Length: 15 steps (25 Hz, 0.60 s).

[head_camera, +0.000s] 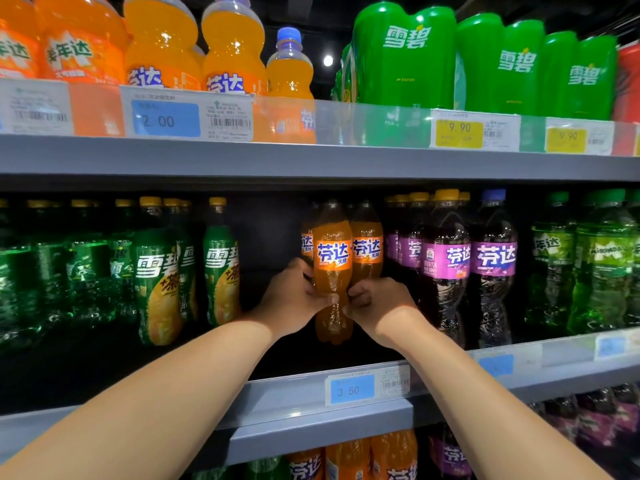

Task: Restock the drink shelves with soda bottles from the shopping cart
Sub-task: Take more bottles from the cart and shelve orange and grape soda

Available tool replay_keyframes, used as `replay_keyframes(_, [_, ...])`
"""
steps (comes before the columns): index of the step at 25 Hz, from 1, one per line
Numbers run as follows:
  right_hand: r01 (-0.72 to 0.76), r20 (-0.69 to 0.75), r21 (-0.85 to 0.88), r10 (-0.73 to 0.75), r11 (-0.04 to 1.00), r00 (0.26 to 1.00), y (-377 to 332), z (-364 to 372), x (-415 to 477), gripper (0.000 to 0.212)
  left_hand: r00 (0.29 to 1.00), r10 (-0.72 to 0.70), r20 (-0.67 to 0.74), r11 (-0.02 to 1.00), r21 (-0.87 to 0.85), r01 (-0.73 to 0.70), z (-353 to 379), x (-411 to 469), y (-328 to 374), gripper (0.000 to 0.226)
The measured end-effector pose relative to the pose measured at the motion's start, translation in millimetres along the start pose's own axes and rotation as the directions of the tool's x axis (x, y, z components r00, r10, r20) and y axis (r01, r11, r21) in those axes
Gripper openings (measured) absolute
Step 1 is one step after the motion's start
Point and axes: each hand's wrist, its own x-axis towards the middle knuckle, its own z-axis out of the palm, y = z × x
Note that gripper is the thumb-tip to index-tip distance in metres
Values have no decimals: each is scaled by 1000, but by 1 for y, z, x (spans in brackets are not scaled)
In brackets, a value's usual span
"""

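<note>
Drink shelving, seen from the head camera. The upper shelf, above the fingers, carries green multipacks up and to their right and large orange bottles up and to their left. The middle shelf runs in front of and below the fingers.

On this shelf, green tea-soda bottles stand left of the fingers, with a dark open gap between the two. Purple soda bottles stand just right of the fingers, and pale green bottles stand farther right. More orange bottles are on the shelf below.

The orange soda bottle stands upright in the middle shelf, label forward, at the front of its row. A second orange bottle is just behind it and to the right. Whether its base rests on the shelf floor cannot be told.

The left hand wraps the bottle's waist from the left, its fingers curled closely onto the plastic. The right hand meets it from the right, fingers bent and pinching the same waist. The two sets of fingertips nearly touch across the front of the bottle.

A blue price tag marked 3 50 sits on the shelf edge directly below the fingers.
</note>
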Motion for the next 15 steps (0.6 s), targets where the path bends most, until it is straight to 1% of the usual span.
replay_keyframes(3, [-4, -72, 80, 9, 997, 997, 1, -2, -1, 24, 1000, -13, 4, 999, 42, 13, -1, -2, -1, 55])
replay_keyframes(5, [37, -153, 242, 1, 970, 988, 3, -6, -6, 25, 999, -34, 19, 998, 59, 33, -6, -6, 0, 66])
replay_keyframes(7, [125, -180, 434, -50, 892, 982, 4, -11, -17, 28, 999, -48, 1, 993, 110, 48, -14, -12, 3, 77])
replay_keyframes(8, [175, -184, 481, -96, 859, 978, 5, -15, -23, 30, 999, -45, -23, 987, 156, 48, -19, -16, 6, 79])
replay_keyframes(9, [219, -188, 486, -144, 846, 972, 6, -20, -30, 32, 998, -35, -44, 981, 192, 43, -25, -21, 9, 80])
replay_keyframes(11, [295, -186, 461, -234, 837, 954, 7, -27, -44, 36, 999, -5, -53, 981, 192, 15, -39, -38, 13, 77])
replay_keyframes(12, [324, -182, 465, -269, 824, 946, 8, -29, -51, 38, 999, 30, -38, 980, 198, -22, -47, -50, 14, 76])
replay_keyframes(15, [392, -155, 470, -363, 791, 919, 10, -32, -74, 40, 985, 173, 7, 933, 318, -166, -66, -96, 14, 82])
